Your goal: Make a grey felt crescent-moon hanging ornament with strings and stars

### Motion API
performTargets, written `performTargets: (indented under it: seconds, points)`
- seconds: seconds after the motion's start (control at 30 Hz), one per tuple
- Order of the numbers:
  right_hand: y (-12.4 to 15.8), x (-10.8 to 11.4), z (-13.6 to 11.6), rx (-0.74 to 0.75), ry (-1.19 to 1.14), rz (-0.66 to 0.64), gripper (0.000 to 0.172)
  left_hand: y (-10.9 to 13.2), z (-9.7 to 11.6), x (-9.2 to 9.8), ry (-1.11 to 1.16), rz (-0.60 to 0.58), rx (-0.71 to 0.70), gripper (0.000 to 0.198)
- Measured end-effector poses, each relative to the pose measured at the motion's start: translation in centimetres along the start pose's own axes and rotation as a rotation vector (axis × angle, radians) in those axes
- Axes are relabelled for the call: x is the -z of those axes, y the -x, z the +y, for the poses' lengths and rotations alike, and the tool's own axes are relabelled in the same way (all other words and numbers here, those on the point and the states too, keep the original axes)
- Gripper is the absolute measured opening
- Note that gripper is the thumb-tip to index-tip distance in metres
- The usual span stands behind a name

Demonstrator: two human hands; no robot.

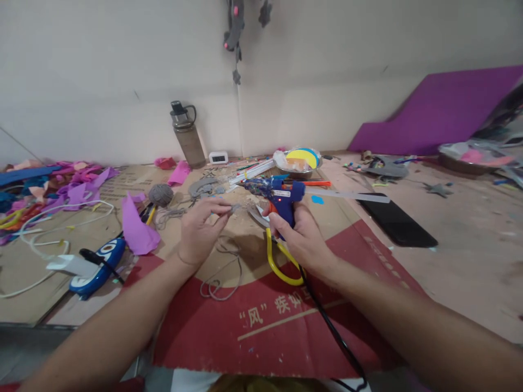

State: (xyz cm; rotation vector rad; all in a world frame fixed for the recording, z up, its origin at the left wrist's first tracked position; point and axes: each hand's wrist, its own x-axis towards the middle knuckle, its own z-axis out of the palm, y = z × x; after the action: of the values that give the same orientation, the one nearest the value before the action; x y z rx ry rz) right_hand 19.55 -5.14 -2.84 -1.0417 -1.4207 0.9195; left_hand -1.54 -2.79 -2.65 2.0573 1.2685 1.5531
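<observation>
My right hand [308, 242] is wrapped round the grip of a blue hot glue gun [288, 204], its nozzle pointing left and a small red light lit on its side. A translucent glue stick [351, 195] sticks out of its back. Between the thumb and fingers of my left hand [200, 231] is a small grey piece [235, 208], close below the nozzle; its exact kind is too small to make out. Grey yarn [223, 296] lies looped on the cardboard below. Under the gun lie yellow-handled scissors [281, 276], partly hidden by my right hand.
A red-printed cardboard sheet [212, 343] covers the work area. Behind stand a water bottle [190, 141], a small white clock [218, 158] and a filled bowl [300, 173]. A yarn ball [160, 194], felt scraps [77, 190] and a blue power strip [102, 267] lie left, a phone [396, 220] right.
</observation>
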Motion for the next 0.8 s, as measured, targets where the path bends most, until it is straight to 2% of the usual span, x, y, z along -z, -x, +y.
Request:
performTargets:
  seconds: [0.07, 0.2, 0.53, 0.63, 0.7, 0.8]
  points:
    - [0.0, 0.0, 0.0, 0.002, -0.014, -0.010, 0.024, -0.1, 0.0, 0.8, -0.092, 0.004, -0.151, 0.002]
    - [0.0, -0.2, -0.4, -0.015, -0.052, -0.016, 0.019, -0.3, 0.1, 1.8, -0.134, -0.033, -0.259, 0.006]
    - [0.3, -0.4, 0.0, -0.051, -0.061, -0.027, 0.025, -0.2, 0.3, 1.8, -0.099, -0.039, -0.185, 0.004]
    - [0.3, -0.3, 0.2, -0.040, -0.021, -0.011, 0.027, -0.3, 0.9, 1.2, -0.041, 0.028, -0.064, 0.004]
    - [0.3, -0.2, 0.4, -0.011, 0.005, 0.012, 0.028, -0.5, 1.2, 0.7, 0.078, 0.057, 0.142, 0.013]
    - [0.3, -0.2, 0.6, 0.034, 0.027, 0.034, 0.027, -0.9, 1.2, 0.0, 0.288, 0.010, 0.418, 0.025]
